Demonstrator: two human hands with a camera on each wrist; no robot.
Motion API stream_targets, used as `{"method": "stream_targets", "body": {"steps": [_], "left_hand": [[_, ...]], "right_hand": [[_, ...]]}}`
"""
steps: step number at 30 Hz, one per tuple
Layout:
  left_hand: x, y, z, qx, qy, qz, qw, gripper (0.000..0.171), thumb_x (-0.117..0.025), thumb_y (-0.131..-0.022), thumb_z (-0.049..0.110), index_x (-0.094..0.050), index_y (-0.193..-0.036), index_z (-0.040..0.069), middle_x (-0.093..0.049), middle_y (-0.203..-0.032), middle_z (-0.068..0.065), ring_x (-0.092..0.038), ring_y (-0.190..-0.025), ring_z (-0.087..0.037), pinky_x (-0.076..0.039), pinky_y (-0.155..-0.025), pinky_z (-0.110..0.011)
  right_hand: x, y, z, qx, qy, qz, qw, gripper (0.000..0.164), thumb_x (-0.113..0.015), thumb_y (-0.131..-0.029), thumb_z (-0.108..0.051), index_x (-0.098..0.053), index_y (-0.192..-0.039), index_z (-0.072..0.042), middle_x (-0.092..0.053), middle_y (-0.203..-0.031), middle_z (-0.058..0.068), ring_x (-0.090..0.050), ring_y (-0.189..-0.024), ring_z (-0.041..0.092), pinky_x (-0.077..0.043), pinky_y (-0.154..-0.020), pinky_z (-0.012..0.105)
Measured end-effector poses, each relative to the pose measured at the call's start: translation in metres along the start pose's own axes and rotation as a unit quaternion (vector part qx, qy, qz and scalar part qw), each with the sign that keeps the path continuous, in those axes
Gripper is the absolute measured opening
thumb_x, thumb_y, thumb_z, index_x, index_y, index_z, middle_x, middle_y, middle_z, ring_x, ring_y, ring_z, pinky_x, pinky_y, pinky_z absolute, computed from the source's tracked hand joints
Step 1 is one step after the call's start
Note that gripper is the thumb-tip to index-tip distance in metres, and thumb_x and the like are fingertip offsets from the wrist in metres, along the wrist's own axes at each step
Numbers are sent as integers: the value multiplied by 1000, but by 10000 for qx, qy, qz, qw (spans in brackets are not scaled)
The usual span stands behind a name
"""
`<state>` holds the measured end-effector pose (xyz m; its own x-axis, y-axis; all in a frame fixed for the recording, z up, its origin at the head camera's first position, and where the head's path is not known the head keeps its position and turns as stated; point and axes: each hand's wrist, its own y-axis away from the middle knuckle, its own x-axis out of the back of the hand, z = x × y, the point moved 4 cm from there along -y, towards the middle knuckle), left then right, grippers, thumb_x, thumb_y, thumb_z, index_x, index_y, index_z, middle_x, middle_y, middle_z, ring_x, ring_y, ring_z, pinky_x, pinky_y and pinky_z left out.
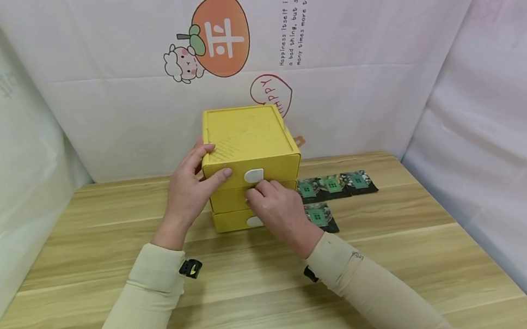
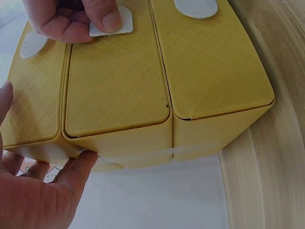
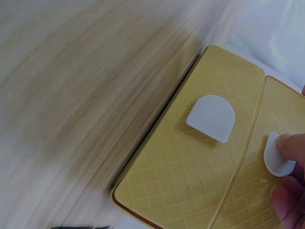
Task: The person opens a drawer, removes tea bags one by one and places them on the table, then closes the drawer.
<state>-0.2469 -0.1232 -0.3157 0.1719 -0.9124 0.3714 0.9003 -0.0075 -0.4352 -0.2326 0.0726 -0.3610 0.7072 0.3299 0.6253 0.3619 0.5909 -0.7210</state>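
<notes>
A yellow three-drawer box (image 1: 250, 133) stands on the table, each drawer front bearing a white rounded tab handle. My left hand (image 1: 185, 190) holds the box's upper left corner, thumb on the top drawer's front and fingers over the side and top edge. At the middle drawer, my right hand (image 1: 280, 206) pinches the white handle (image 2: 125, 24) between thumb and curled fingers. That drawer's front lies about level with its neighbours in the left wrist view. The top handle (image 1: 254, 175) and bottom handle (image 3: 212, 119) are untouched.
Right of the box, small dark packets with green labels (image 1: 359, 181) lie in a row, with another packet (image 1: 319, 217) nearer me, partly behind my right hand. A printed white cloth (image 1: 138, 108) hangs behind the wood-grain table (image 1: 240, 299), and more cloth covers both sides.
</notes>
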Motion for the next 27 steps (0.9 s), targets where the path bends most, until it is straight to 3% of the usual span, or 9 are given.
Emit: {"method": "stream_targets", "body": {"steps": [13,16,21,27], "left_hand": [[-2,1,1,-89,-324,38,9994,69,-87,-87,30,-57,-147,13,-32,-170,-3,-42,-151,-26,-46,-115,-51],[-2,1,1,-86,-321,52,9994,70,-88,-86,27,-57,-147,13,-32,-170,-3,-43,-150,-27,-46,-115,-51],[-3,1,0,-104,-261,72,9996,69,-88,-86,25,-57,-146,13,-33,-170,-3,-45,-148,-27,-47,-114,-50],[-3,1,0,-103,-233,90,9996,68,-87,-86,24,-57,-146,11,-33,-170,-5,-44,-149,-28,-47,-114,-51]], "right_hand": [[2,5,-1,107,-201,242,9994,8,-69,-102,-16,-67,-106,-9,-66,-95,6,-61,-71,18,-52,-50,27],[3,8,-5,246,-179,191,9994,3,-68,-102,-11,-66,-99,-10,-67,-92,5,-62,-70,18,-49,-46,27],[-2,19,-15,572,-9,-236,9981,14,-69,-99,-9,-68,-86,-14,-69,-84,2,-63,-65,16,-48,-43,28],[-12,27,-19,361,51,-916,9951,15,-72,-99,-16,-71,-84,-16,-69,-81,2,-63,-63,16,-51,-44,32]]}}
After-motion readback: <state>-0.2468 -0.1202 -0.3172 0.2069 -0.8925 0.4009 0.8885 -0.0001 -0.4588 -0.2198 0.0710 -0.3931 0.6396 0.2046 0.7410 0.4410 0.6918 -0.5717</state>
